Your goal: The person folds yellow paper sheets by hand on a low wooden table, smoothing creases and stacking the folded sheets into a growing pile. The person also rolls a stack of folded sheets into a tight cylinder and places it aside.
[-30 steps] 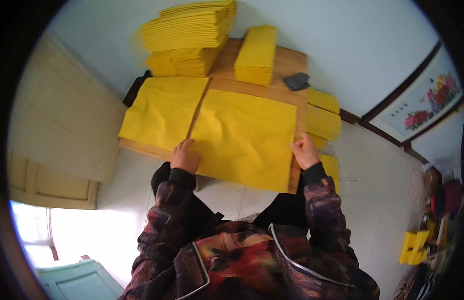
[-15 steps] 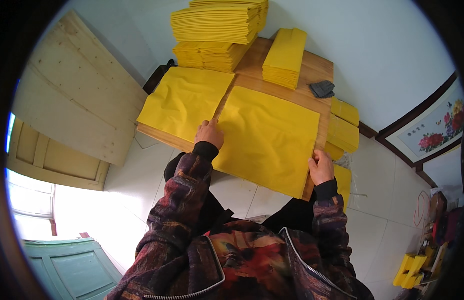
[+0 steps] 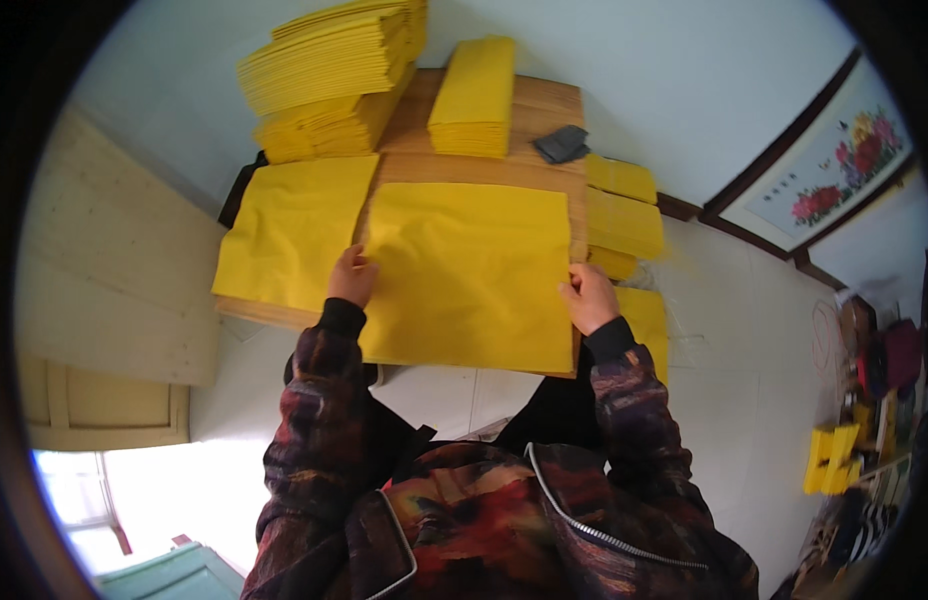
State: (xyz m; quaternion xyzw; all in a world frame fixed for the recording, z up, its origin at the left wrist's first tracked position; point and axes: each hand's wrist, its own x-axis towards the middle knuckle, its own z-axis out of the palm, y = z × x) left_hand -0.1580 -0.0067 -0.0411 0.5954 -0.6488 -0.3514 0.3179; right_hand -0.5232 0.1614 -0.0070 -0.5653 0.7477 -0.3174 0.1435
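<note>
Held the large yellow sheet (image 3: 464, 280) by opposite side edges, at the near end of the wooden table (image 3: 412, 130). Gripped the left edge narrowly in the left hand (image 3: 354, 276), with fingers curled inward. Gripped the right edge narrowly in the right hand (image 3: 590, 298), with thumb and forefinger drawn together. Could not tell the position of the fingertips beneath either edge. Noted shallow creases in the sheet. Found a second yellow sheet (image 3: 294, 230) just to the left. Found a tall yellow stack (image 3: 329, 75) at the far left, a narrow yellow stack (image 3: 472, 110) to its right, and a dark grey cloth (image 3: 561, 144) near the table's right edge. Found yellow bundles (image 3: 624, 222) beyond that edge.
</note>
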